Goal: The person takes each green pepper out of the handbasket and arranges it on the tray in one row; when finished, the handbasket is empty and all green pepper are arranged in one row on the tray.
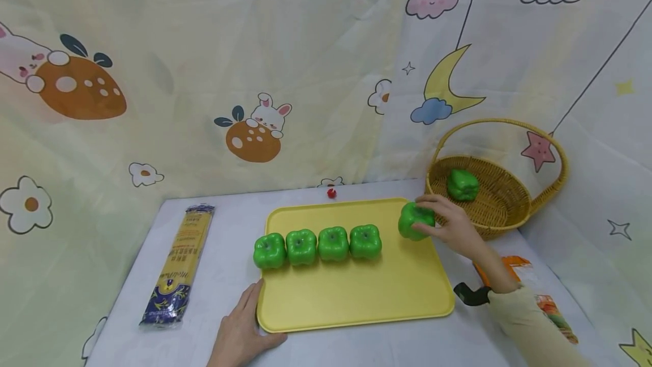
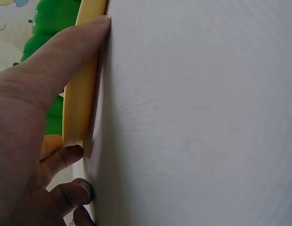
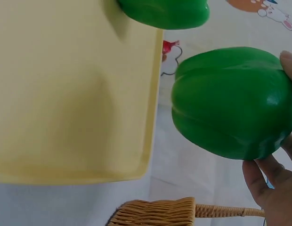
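My right hand (image 1: 450, 225) holds a green bell pepper (image 1: 414, 221) between thumb and fingers, above the right back corner of the yellow tray (image 1: 351, 293). In the right wrist view, this pepper (image 3: 233, 103) hangs apart from the tray's edge. A row of several green bell peppers (image 1: 333, 243) lies across the tray, the leftmost at its left rim. My left hand (image 1: 241, 324) rests at the tray's front left corner. Its thumb lies along the front edge and its fingers along the left side. Another green bell pepper (image 1: 462, 184) sits in the wicker basket (image 1: 501, 200).
A long pack of noodles (image 1: 178, 265) lies left of the tray. Right of it, an orange package (image 1: 552, 313) is partly hidden by my right arm. Behind the tray is a small red object (image 1: 331, 192). The basket's tall handle (image 1: 562, 169) rises at the back right.
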A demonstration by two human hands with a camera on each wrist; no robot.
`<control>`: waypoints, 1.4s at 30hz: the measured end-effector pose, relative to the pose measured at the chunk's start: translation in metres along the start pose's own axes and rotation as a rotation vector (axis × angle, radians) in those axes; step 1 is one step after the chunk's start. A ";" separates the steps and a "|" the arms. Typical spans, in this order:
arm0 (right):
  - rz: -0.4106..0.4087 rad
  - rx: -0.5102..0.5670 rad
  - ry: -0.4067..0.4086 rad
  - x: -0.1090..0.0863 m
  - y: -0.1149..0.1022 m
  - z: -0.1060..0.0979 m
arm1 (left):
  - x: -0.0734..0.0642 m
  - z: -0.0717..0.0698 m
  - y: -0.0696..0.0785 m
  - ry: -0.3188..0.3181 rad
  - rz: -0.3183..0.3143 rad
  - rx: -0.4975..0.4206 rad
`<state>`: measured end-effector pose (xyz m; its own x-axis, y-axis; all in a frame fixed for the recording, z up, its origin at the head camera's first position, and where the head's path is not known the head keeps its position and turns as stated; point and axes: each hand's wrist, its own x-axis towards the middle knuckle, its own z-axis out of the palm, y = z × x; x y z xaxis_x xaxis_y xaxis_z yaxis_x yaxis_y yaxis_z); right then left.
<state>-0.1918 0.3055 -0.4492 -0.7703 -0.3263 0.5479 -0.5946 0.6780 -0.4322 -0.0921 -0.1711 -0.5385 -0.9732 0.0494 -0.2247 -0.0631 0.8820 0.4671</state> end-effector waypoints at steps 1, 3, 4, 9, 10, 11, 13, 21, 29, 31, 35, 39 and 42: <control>-0.002 0.003 -0.011 0.000 0.000 0.002 | 0.000 0.000 0.000 0.002 0.002 0.000; -0.007 0.011 -0.036 -0.001 0.000 0.005 | 0.000 0.000 -0.001 0.005 0.006 -0.001; -0.006 0.017 -0.048 -0.001 0.000 0.007 | 0.000 0.001 -0.001 0.006 0.008 -0.001; 0.008 0.056 -0.098 -0.003 -0.002 0.014 | 0.000 0.000 -0.001 0.005 0.011 -0.006; 0.011 0.063 -0.106 -0.003 -0.002 0.015 | 0.000 0.000 -0.001 0.005 0.010 -0.006; 0.010 0.069 -0.113 -0.004 -0.002 0.017 | 0.000 0.001 -0.001 0.005 0.010 -0.006; 0.002 0.077 -0.122 -0.005 -0.002 0.020 | 0.000 0.001 -0.001 0.005 0.007 -0.005; 0.046 0.097 -0.186 -0.010 -0.005 0.028 | 0.000 0.001 0.001 0.010 0.006 0.006; 0.076 0.117 -0.232 -0.013 -0.007 0.036 | 0.000 0.002 0.001 0.017 0.008 0.006; 0.065 0.131 -0.231 -0.013 -0.007 0.038 | 0.000 0.003 0.000 0.015 0.009 0.007; 0.034 0.161 -0.219 -0.013 -0.007 0.041 | 0.001 0.003 -0.001 0.020 0.021 0.011; -0.016 0.175 -0.194 -0.013 -0.007 0.042 | 0.001 0.003 0.000 0.024 0.031 0.015; -0.039 0.176 -0.185 -0.012 -0.008 0.042 | 0.001 0.002 0.000 0.015 0.025 0.013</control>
<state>-0.1877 0.2764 -0.4829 -0.7656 -0.4759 0.4329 -0.6429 0.5430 -0.5402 -0.0923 -0.1701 -0.5407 -0.9776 0.0643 -0.2003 -0.0363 0.8864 0.4614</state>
